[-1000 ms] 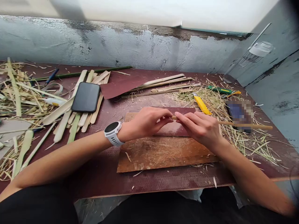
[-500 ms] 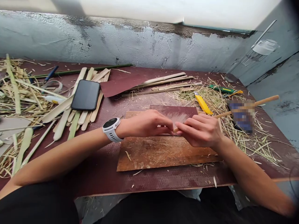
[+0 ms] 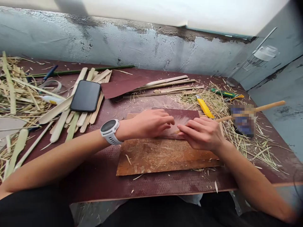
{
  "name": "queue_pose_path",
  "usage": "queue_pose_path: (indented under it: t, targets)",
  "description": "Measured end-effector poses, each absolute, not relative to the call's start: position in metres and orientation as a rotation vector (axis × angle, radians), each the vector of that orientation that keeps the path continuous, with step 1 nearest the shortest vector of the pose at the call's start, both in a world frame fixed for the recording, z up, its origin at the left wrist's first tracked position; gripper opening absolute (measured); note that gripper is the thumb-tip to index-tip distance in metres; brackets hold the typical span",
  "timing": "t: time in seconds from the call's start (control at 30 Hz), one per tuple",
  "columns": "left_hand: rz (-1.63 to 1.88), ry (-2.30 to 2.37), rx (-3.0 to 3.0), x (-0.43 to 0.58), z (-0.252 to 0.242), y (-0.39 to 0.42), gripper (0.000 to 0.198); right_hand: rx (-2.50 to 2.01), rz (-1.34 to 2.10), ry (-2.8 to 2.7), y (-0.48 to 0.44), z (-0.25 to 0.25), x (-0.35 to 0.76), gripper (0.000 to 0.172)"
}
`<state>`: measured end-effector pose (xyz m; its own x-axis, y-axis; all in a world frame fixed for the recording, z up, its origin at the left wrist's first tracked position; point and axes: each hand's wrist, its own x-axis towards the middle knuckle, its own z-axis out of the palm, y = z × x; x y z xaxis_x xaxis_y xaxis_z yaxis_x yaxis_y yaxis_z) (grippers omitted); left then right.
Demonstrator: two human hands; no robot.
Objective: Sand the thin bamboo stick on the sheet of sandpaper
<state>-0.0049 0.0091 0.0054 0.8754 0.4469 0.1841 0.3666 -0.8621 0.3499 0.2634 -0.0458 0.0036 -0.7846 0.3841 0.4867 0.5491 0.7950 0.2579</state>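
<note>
My right hand [image 3: 201, 134] grips a long thin bamboo stick [image 3: 260, 108] near its left end. The stick slants up to the right, and its tip presses on a dark red sheet of sandpaper [image 3: 183, 116]. My left hand [image 3: 149, 123], with a white watch on the wrist, lies on the sandpaper with fingers curled, holding the sheet down next to the stick's tip. The sandpaper rests on a worn wooden board [image 3: 163, 156].
A black phone [image 3: 86, 96] lies on flat bamboo strips [image 3: 63, 118] at the left. A yellow utility knife [image 3: 204, 106], a green tool [image 3: 223, 93], a second blurred phone [image 3: 241, 121] and straw-like shavings [image 3: 246, 138] are at the right. More sandpaper [image 3: 123, 86] and sticks lie behind.
The stick went from lying level, held at its tip by both hands, to slanting upward at the right with its tip down on the sandpaper. My left hand dropped onto the sheet.
</note>
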Motion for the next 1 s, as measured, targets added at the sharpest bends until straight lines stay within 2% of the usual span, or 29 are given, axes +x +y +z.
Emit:
queue_pose_path:
  t: [0.17, 0.27, 0.43, 0.53, 0.67, 0.83, 0.9, 1.0]
  targets:
    - [0.301, 0.730, 2.934, -0.003, -0.015, 0.006, 0.057, -1.110, -0.540, -2.620, -0.043, 0.003, 0.261, 0.024]
    - [0.218, 0.767, 2.944, -0.003, -0.017, 0.004, 0.063, -1.292, -0.535, -2.635, -0.047, 0.003, 0.262, 0.024]
    - [0.162, 0.784, 2.922, -0.002, -0.014, 0.003, 0.072, -1.424, -0.541, -2.702, -0.053, 0.005, 0.262, 0.044]
    - [0.105, 0.766, 2.909, -0.002, -0.015, 0.003, 0.080, -1.442, -0.534, -2.768, -0.054, 0.006, 0.260, 0.044]
    - [0.059, 0.764, 2.910, -0.002, -0.017, 0.004, 0.082, -1.472, -0.549, -2.796, -0.056, 0.006, 0.256, 0.037]
    - [0.023, 0.773, 2.931, -0.003, -0.012, 0.001, 0.081, -1.475, -0.606, -2.880, -0.055, 0.005, 0.254, 0.041]
    - [0.023, 0.770, 2.945, -0.003, -0.010, 0.001, 0.081, -1.539, -0.528, -2.890, -0.050, 0.006, 0.257, 0.043]
    - [0.015, 0.778, 2.949, -0.002, -0.009, 0.000, 0.081, -1.635, -0.315, -2.865, -0.040, 0.009, 0.261, 0.036]
